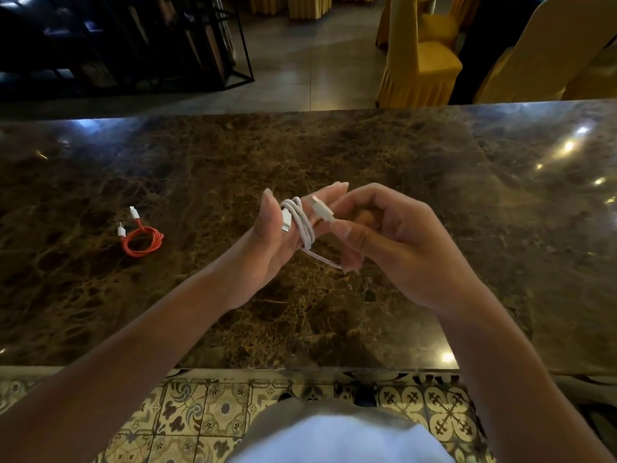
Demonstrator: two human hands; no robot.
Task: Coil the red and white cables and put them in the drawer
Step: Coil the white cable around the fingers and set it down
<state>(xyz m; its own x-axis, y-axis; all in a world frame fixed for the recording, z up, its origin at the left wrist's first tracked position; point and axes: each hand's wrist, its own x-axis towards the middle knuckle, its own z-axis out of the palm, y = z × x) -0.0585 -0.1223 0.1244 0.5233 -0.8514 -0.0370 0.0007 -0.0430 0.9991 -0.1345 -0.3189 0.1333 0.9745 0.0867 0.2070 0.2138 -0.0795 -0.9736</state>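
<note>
The white cable (303, 225) is wound in several loops around the fingers of my left hand (277, 242), held above the middle of the marble counter. One white plug lies against my left palm. My right hand (384, 242) pinches the cable's free end just behind the other plug, which points up and left. A short length of white cable runs under my right fingers. The red cable (142, 240) lies coiled on the counter to the left, its two white-tipped plugs sticking out toward the far side. No drawer is in view.
The dark marble counter (367, 145) spans the whole width, its near edge just in front of me over patterned floor tiles. Beyond it stand chairs in yellow covers (420, 61) at the right and a black metal rack (133, 45) at the left.
</note>
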